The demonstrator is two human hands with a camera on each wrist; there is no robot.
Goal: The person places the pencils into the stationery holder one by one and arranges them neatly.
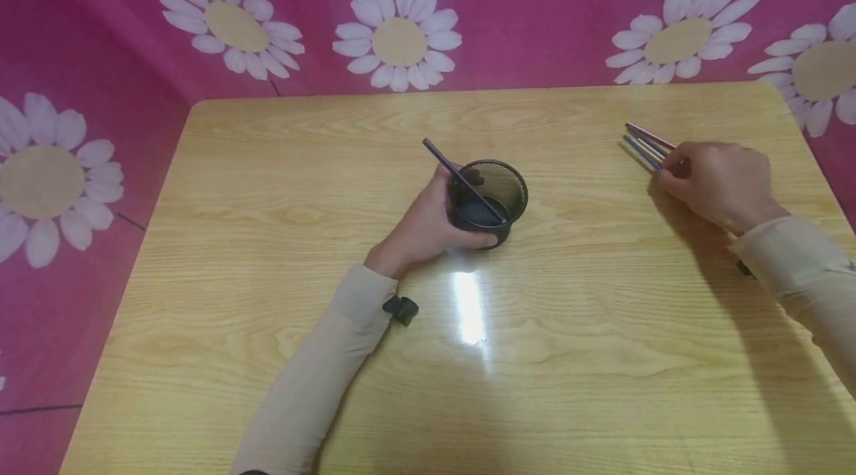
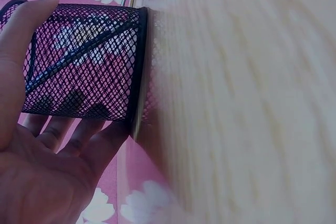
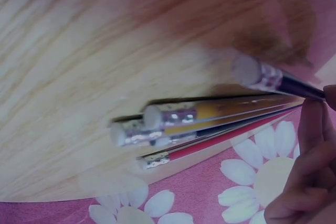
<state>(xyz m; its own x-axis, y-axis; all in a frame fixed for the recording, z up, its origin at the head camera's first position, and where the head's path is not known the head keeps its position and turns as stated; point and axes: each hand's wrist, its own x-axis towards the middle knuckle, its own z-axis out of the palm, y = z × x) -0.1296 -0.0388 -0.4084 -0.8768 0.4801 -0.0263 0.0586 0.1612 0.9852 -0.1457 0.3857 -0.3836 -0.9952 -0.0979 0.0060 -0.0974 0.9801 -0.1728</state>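
Note:
My left hand (image 1: 424, 226) grips a black mesh pencil cup (image 1: 511, 189) near the middle of the table, thumb on the near side and fingers behind. One dark pencil (image 1: 444, 161) leans inside it, its upper end past the rim to the left. In the left wrist view, the cup (image 2: 94, 82) stands upright, its base at the tabletop. On the right, my right hand (image 1: 725, 181) is over a small bundle of pencils (image 1: 645, 142). The right wrist view shows its thumb and finger pinching a dark pencil (image 3: 294, 86), eraser end raised above the yellow pencil (image 3: 210, 111) and red pencil (image 3: 210, 142).
The wooden table (image 1: 267, 200) has a glossy top with a bright light reflection in front of the cup. A pink cloth (image 1: 521, 7) with large white flowers hangs along its back and left sides. Dark straps show at both wrists.

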